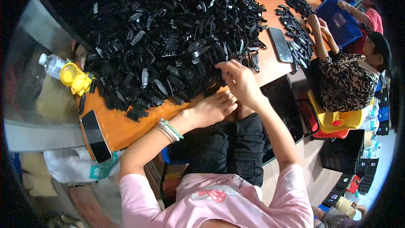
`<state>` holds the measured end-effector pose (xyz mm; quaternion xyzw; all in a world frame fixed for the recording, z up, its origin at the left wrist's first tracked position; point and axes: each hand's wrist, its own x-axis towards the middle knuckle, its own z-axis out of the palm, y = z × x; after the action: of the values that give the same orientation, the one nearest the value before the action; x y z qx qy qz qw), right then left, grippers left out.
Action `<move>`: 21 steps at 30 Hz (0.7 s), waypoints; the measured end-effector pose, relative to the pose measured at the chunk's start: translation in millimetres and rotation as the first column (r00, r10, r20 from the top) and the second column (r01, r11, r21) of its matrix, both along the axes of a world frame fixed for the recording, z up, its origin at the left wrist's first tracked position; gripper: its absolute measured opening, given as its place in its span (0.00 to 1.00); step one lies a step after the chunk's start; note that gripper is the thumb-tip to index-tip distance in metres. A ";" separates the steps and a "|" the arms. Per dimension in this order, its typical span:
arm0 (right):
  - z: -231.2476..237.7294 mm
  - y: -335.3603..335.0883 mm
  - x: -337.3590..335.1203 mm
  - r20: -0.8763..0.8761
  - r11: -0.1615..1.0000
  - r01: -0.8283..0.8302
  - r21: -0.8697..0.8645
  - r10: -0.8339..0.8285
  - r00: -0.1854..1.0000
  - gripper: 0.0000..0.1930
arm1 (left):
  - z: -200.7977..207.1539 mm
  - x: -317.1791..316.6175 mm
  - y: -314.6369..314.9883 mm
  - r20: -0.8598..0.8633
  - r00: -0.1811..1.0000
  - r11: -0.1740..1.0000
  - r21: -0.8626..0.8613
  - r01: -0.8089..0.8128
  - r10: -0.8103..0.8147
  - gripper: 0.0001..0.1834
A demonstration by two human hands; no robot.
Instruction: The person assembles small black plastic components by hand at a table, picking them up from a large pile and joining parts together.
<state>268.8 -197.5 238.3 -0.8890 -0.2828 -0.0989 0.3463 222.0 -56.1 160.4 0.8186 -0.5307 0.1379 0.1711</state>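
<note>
A large heap of small black plastic clip-like parts (168, 55) covers most of the orange-brown table (122, 128). At the heap's near right edge is my right hand (242, 83), its index finger stretched out over the parts and the other fingers bent. Nothing clearly shows in its grasp. Just below and to the left, by the table's front edge, my left hand (214, 109) has its fingers curled in. Whatever it may hold is hidden beneath the fingers. Bracelets circle the left wrist.
A phone (96, 137), a yellow fan (71, 75) and a plastic bottle (51, 64) lie at left. Another phone (280, 44) rests beside a smaller pile of black parts (297, 38). A co-worker (348, 76) sits at right; another person holds a blue crate (337, 21).
</note>
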 end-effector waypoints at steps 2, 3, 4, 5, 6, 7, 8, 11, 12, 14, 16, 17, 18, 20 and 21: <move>-11.0 3.1 -4.3 -0.003 1.000 -0.002 -0.003 0.002 1.000 0.10 | 5.2 -5.5 1.1 0.056 0.998 0.995 0.091 -0.044 0.039 0.21; -15.1 4.8 -4.3 0.044 1.000 0.012 0.000 -0.012 0.999 0.10 | 7.3 -6.9 1.1 -0.050 0.997 0.996 0.077 -0.053 0.057 0.21; -18.0 7.7 -4.5 0.089 1.000 0.024 0.006 -0.025 0.996 0.09 | 11.1 -9.4 2.4 -0.158 0.985 0.996 0.063 -0.066 0.076 0.21; -19.9 8.9 -4.4 0.084 1.000 0.008 0.018 -0.010 0.996 0.09 | 14.4 -13.4 3.9 -0.162 0.982 0.994 0.075 -0.082 0.093 0.21; -21.8 8.6 -3.8 0.127 0.999 -0.008 0.034 0.004 0.992 0.09 | 17.5 -17.6 5.2 -0.181 0.975 0.991 0.036 -0.127 0.131 0.22; -22.6 8.4 -3.5 0.171 0.998 -0.027 0.049 0.018 0.985 0.08 | 21.7 -21.0 6.7 -0.200 0.965 0.985 -0.004 -0.175 0.170 0.22; -20.2 8.1 -4.7 0.199 0.996 -0.066 0.055 0.054 0.978 0.08 | 24.1 -23.3 8.5 -0.224 0.958 0.980 -0.044 -0.193 0.179 0.21; -25.4 6.4 -2.8 0.217 0.981 -0.167 0.102 0.142 0.966 0.07 | 23.1 -36.8 13.1 -0.254 0.925 0.939 -0.124 -0.321 0.283 0.19; -26.2 4.4 -5.3 0.196 0.981 -0.153 0.120 0.127 0.972 0.07 | 22.1 -40.3 13.7 -0.255 0.922 0.936 -0.120 -0.330 0.293 0.19; -31.1 3.2 -6.9 0.185 0.968 -0.159 0.196 0.123 0.975 0.08 | 18.2 -48.4 16.1 -0.195 0.916 0.911 -0.153 -0.382 0.352 0.18; -33.2 3.0 -6.2 0.230 0.940 -0.189 0.285 0.124 0.965 0.08 | 16.2 -51.7 16.6 -0.169 0.907 0.896 -0.166 -0.412 0.386 0.18; -32.8 3.6 -7.4 0.226 0.938 -0.193 0.288 0.129 0.966 0.08 | 15.8 -52.5 16.0 -0.156 0.906 0.887 -0.192 -0.419 0.394 0.17; -31.6 4.1 -9.1 0.199 0.930 -0.200 0.307 0.143 0.970 0.07 | 15.4 -53.3 15.9 -0.143 0.905 0.879 -0.218 -0.425 0.402 0.16; -30.3 3.7 -9.6 0.170 0.923 -0.204 0.326 0.155 0.973 0.06 | 13.9 -52.4 15.5 -0.125 0.910 0.874 -0.253 -0.414 0.395 0.15; -30.2 4.5 -9.5 0.149 0.935 -0.200 0.292 0.161 0.975 0.06 | 13.1 -52.5 15.5 -0.103 0.916 0.870 -0.289 -0.400 0.387 0.14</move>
<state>259.3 -193.0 208.1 -0.7873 -0.3654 -0.1637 0.4689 169.5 -40.6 173.6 0.8758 -0.3214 0.2328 0.2746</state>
